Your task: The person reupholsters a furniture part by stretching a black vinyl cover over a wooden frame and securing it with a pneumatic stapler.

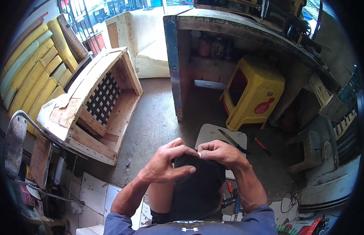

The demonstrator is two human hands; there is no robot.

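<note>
Pinching: right hand [224, 154] closed on white bit [199, 154] | over black shorts [197, 188] | left hand [163, 162]: thumb spread, index beside bit | likely light, perhaps soft, easily dropped; best held lightly by its edge

Daylight came in past a barred grille [81, 21] at the upper left. A grey floor [152, 102] met white tiles [93, 190] near the lower edge. A worn counter [236, 29] stretched rightward, a yellow stool [255, 88] partly beneath it; a wooden frame [79, 93] and cream seat [150, 49] stood left.
</note>
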